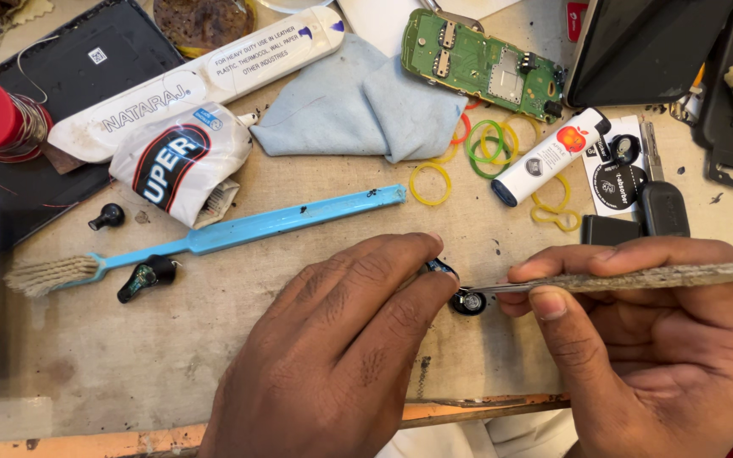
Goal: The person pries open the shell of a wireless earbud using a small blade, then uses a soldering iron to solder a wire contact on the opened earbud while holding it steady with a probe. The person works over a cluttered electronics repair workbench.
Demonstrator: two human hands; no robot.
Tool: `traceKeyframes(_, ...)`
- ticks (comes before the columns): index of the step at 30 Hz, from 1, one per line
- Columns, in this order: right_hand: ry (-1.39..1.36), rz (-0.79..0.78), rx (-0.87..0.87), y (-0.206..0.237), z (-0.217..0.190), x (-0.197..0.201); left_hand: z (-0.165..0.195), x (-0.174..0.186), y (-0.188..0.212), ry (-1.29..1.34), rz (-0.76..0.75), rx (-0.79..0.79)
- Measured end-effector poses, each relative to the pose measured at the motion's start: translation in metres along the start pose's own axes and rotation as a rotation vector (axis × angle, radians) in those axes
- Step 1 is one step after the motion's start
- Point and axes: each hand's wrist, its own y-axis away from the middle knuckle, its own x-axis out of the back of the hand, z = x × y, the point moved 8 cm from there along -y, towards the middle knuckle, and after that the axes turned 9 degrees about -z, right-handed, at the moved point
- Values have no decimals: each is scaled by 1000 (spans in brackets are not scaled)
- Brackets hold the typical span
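The left hand (341, 339) pinched a small black earbud part (468, 301) just below the blue toothbrush (239, 227) on the worn workbench (129, 365) — the right hand (646, 339) gripped metal tweezers (638, 278), tips touching the part — rubber bands (485, 144) lay above

The scuffed wooden worktop (171, 356) carries a blue brush (214, 233), a blue cloth (358, 106), glue tubes (one crumpled) (180, 161), rubber bands (485, 144) and a green circuit board (481, 64).
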Motion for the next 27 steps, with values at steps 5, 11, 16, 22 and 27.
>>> traceKeyframes(5, 27, 14, -16, 1, 2, 1, 0, 0, 0, -2, -11, -8)
traceKeyframes(11, -10, 9, -4, 1, 2, 0, 1, -1, 0, -21, 5, -12)
traceKeyframes(16, 37, 15, -23, 1, 1, 1, 2, -3, 0, -26, -15, -27)
traceKeyframes(22, 22, 17, -61, 1, 6, 4, 3, -3, -3, -57, -38, -26)
traceKeyframes(27, -98, 5, -3, 4, 11, 7, 3, -9, -6, -106, -65, -31)
